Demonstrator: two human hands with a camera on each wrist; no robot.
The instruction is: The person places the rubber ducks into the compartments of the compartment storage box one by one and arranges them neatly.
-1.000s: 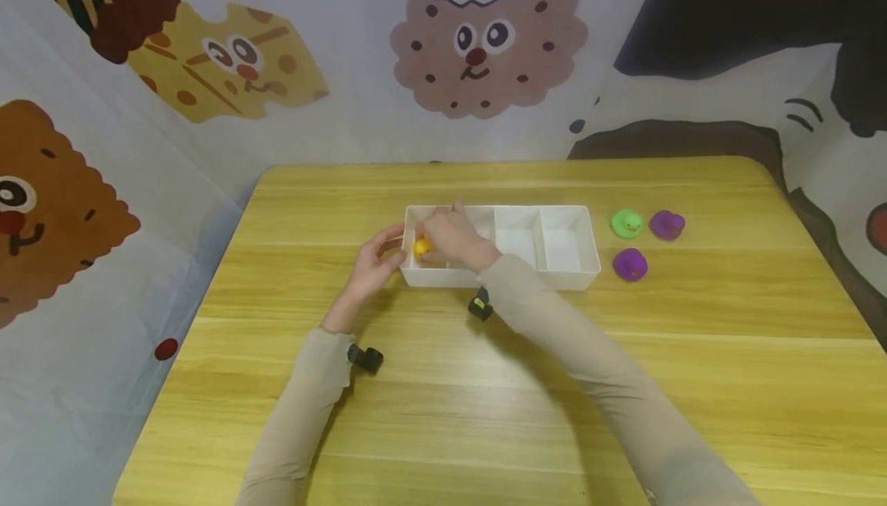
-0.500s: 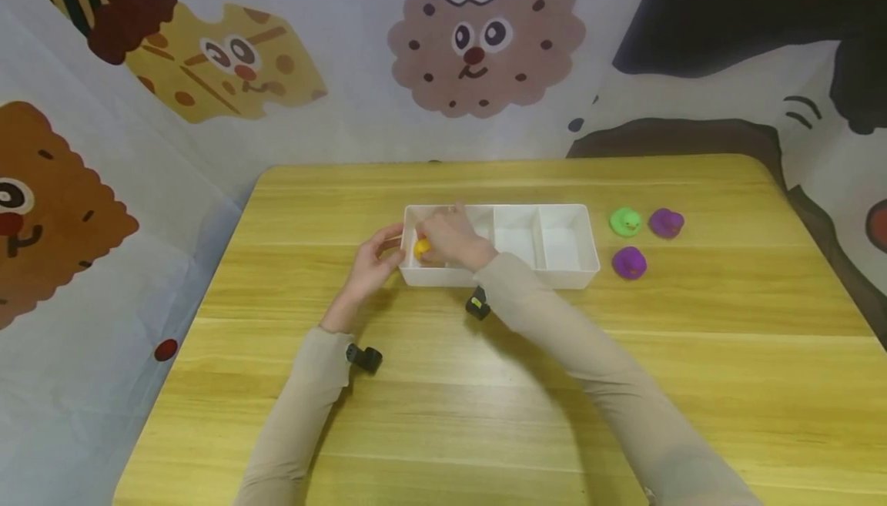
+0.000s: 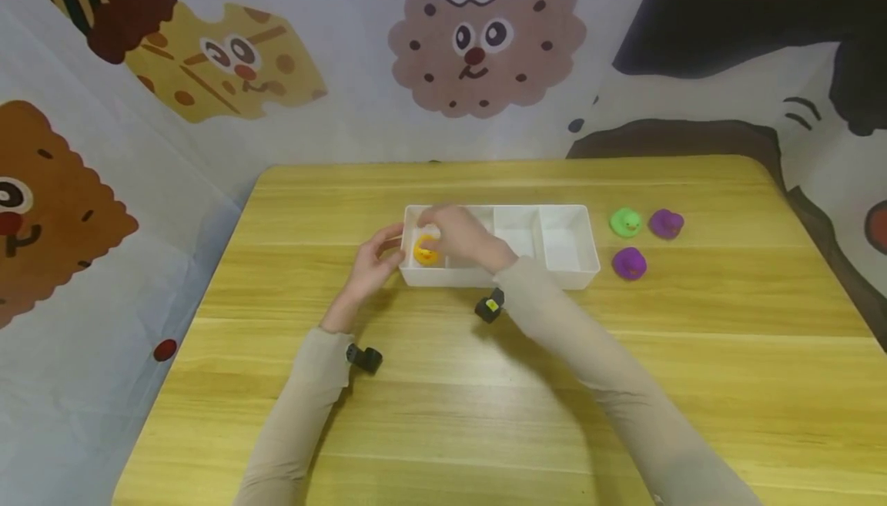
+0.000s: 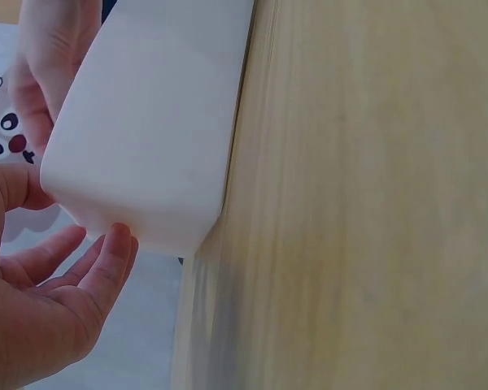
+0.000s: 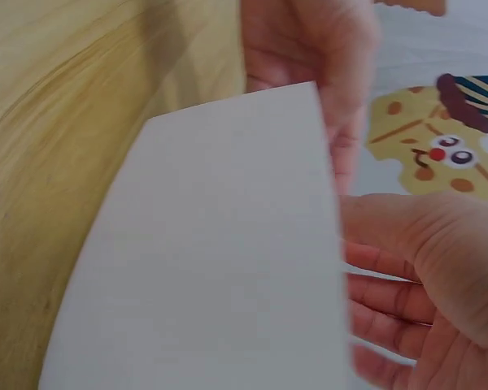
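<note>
A white divided box (image 3: pixel 513 278) stands on the table. In its leftmost compartment sits a yellow rubber duck (image 3: pixel 426 254), partly behind my right fingers. My right hand (image 3: pixel 463 235) hovers over the left part of the box, just beside the duck; in the right wrist view, its fingers (image 5: pixel 390 296) are spread apart behind the box's white wall and hold nothing visible. At the box's left end rests my left hand (image 3: pixel 369 266). The left wrist view has its thumb at the rim corner and its fingertips (image 4: pixel 118 240) touching the end wall.
Right of the box lie a green rubber duck (image 3: pixel 627 222) and two purple rubber ducks, one farther back (image 3: pixel 667 224) and one nearer (image 3: pixel 630 263). A wooden table (image 3: pixel 443 413) carries everything. Behind it hangs a cloth (image 3: pixel 360 136) with cartoon prints.
My right hand has let go of the yellow duck and drawn slightly up and right, so more of the duck shows. The left hand stays at the box's end.
</note>
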